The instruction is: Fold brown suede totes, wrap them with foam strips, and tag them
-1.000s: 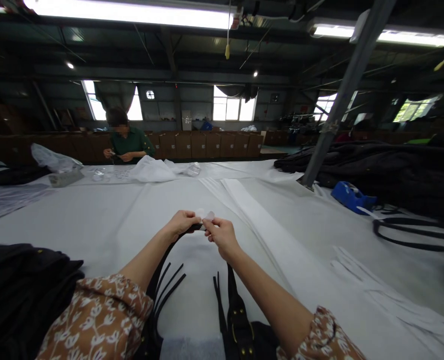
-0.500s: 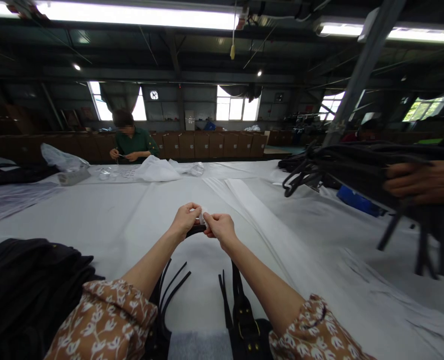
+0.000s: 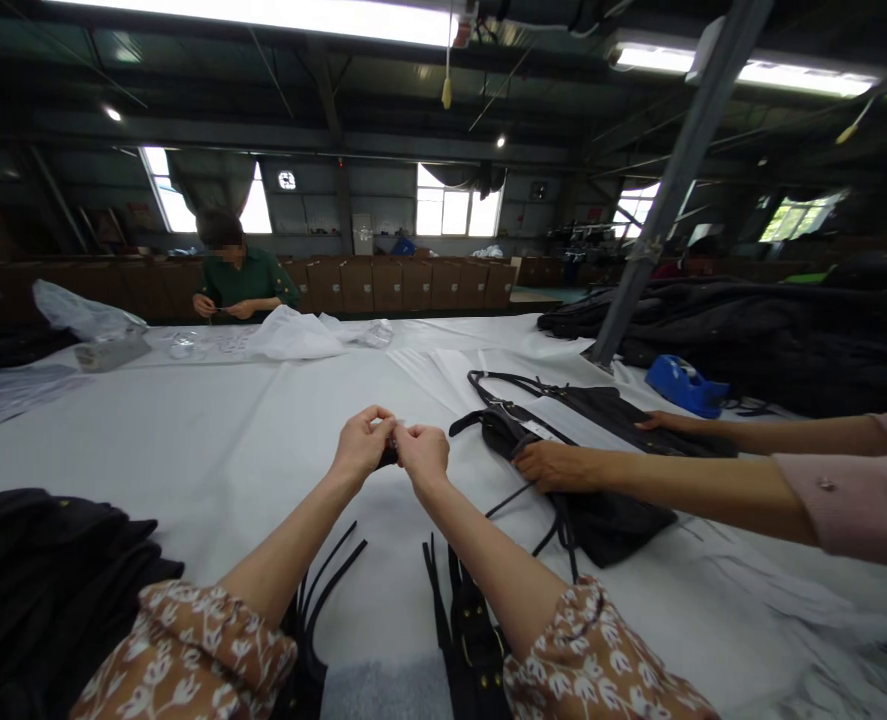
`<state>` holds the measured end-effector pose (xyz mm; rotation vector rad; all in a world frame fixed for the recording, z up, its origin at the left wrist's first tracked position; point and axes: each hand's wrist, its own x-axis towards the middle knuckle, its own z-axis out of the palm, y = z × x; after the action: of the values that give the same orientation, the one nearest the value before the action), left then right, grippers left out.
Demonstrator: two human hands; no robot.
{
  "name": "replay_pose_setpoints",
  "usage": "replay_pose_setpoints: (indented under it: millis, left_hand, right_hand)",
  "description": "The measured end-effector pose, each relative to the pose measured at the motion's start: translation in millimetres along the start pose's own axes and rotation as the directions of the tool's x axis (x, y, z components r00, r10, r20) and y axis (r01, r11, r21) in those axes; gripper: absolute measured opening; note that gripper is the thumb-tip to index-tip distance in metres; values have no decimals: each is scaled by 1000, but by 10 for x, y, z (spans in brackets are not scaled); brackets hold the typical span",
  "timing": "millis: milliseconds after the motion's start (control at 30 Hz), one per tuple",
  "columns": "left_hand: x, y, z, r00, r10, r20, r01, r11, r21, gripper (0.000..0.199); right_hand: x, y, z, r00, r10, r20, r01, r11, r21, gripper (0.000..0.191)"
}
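My left hand (image 3: 364,440) and my right hand (image 3: 422,455) meet fingertip to fingertip over the middle of the table. Both are closed around the top of a dark bag handle (image 3: 387,457), most of which my fingers cover. A small pale bit at the fingertips is largely hidden. Below, the black bag lies close to my body, with a buckled strap (image 3: 480,640) with brass-coloured fittings on its right side. Thin black cords (image 3: 338,580) stick up from the bag, and a greyish-white sheet (image 3: 387,685) lies across its middle.
At right, a co-worker's hands (image 3: 563,466) hold another black bag (image 3: 608,520) on the white-covered table (image 3: 263,430). A blue tape dispenser (image 3: 687,385) stands behind it, beside a metal post (image 3: 675,190). Dark goods (image 3: 45,590) are piled at left. Another person (image 3: 237,275) works across the table.
The co-worker's black bag, held up at right before, now lies on the table near my right arm. My hands have drawn closer together, and the white slip between them is now mostly hidden.
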<state>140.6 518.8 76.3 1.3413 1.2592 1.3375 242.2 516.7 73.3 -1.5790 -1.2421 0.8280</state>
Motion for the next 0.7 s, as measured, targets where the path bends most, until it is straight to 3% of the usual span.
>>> replay_pose_setpoints:
  millis: [100,267,333,533,700]
  left_hand:
    - [7,-23,-13,1000,5,-19,-4,999,36,23]
    - [-8,3,-89,999,-15,-30,17,999,52,24]
    - [-33,33,-96,1000,-28,-13,28,998,55,26]
    - [13,162,-91,989,-141,-31,141,990,-8,31]
    - [179,300,-168,922,-376,95,378,926,-3,29]
  right_hand:
    - [-9,-15,19,1000,22,11,-23,998,64,33]
    - [-30,10,-7,974,-11,228,-49,965,256,26]
    - [-31,39,-21,966,-21,259,-58,954,293,22]
    - [18,82,-8,982,-52,182,1,962,272,25]
    - [56,70,-24,983,-119,141,94,980,176,27]
